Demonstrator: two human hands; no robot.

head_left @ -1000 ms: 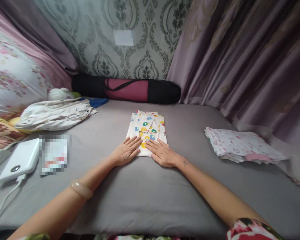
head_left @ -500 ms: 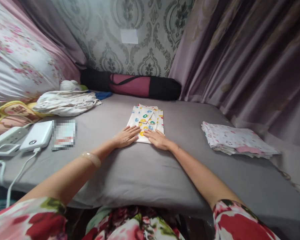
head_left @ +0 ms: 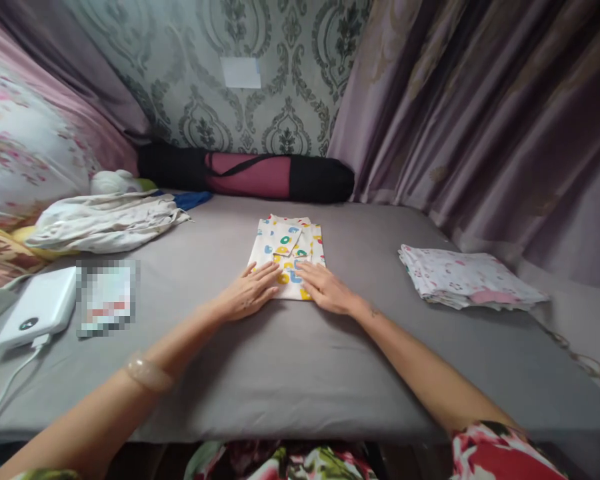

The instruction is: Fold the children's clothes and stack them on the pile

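A folded white garment with coloured prints lies in the middle of the grey bed sheet. My left hand rests flat on its near left corner, fingers spread. Close beside it, my right hand lies flat on the near right corner. Neither hand grips anything. A pale bangle sits on my left forearm.
A folded pink-patterned cloth lies at the right. A crumpled cream garment lies at the left, with a white power bank and a blurred card nearer me. A black and maroon roll bag lies against the wall. Curtains hang at the right.
The view has shifted a little. Both hands stay flat on the near edge of the folded garment, hardly moved.
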